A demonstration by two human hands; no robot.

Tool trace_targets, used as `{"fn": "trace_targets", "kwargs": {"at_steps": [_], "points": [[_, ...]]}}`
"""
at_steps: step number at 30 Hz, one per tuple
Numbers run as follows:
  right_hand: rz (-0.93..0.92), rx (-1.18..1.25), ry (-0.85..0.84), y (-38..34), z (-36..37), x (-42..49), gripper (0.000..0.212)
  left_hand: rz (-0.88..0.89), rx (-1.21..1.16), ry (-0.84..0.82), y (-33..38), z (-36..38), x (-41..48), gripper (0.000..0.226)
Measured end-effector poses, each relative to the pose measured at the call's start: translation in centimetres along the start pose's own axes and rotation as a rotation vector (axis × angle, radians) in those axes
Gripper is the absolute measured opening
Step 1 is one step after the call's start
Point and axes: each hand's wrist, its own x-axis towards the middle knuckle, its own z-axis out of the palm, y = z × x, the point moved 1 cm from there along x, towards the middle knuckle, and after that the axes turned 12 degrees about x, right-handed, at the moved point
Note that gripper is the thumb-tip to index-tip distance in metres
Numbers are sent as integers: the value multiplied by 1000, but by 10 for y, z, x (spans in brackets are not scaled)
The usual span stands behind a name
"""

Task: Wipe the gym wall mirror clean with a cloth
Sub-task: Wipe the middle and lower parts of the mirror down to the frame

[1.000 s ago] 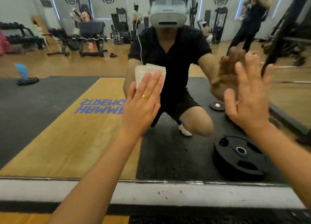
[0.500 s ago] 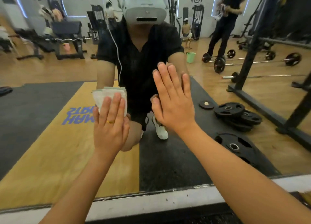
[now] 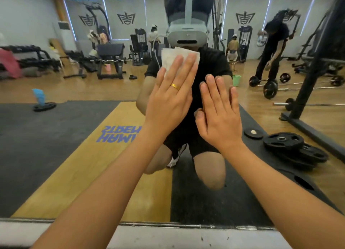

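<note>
Wiping under way | left hand (image 3: 171, 97), grip apart, presses cloth (image 3: 173, 59) flat on mirror (image 3: 56, 155), mid-glass | right hand (image 3: 220, 116) flat beside it (grip apart, empty) | cleaned share unclear; I judge much glass left

Glossy mirror (image 3: 56, 155), soft white cloth (image 3: 169, 59)

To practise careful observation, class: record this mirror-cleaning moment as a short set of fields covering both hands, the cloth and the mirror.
left hand: flat, fingers straight, pressing the cloth to the mirror
right hand: flat, bare, holding nothing, seemingly on the glass beside the left
cloth: white, folded, showing above the left fingertips
mirror: fills the view, lower edge visible
ring: gold, on left hand
</note>
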Motion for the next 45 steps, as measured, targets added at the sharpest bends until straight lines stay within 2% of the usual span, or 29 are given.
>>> {"fn": "trace_targets", "kwargs": {"at_steps": [2,6,8,13,15,19,22,27,32,34,38,41,45], "points": [[-7,-3,11,0,1,0,61,-11,-14,1,2,0,-11,56],[-15,8,19,-3,1,-4,60,13,126,-159,1,-8,-88,62],[-14,-2,26,-1,-1,-2,60,30,159,-155,-2,-6,-80,60],[-26,-9,51,-1,4,2,60,-118,65,-41,-7,-3,3,50],[-14,-2,44,-2,4,-2,61,-122,42,-70,-2,-2,-25,52],[-9,-2,15,2,-1,-1,62,-68,103,-241,13,-10,-107,64],[-15,-11,34,0,0,-1,62,-27,159,-228,2,-7,-93,64],[-8,-4,30,-3,1,-1,62,-96,120,-173,-16,-9,-39,58],[-7,-14,28,-1,0,0,62,-161,30,-238,-6,-8,-78,67],[-7,-18,32,1,-1,-1,61,-109,67,-281,-5,-9,-99,72],[-9,-23,31,1,-1,-3,60,34,152,-233,-38,-8,-85,67],[-10,-24,32,1,0,-2,60,-58,129,-209,-62,-14,-59,60],[-13,-29,33,4,1,-5,61,-256,14,-168,-45,-13,-60,57]]}}
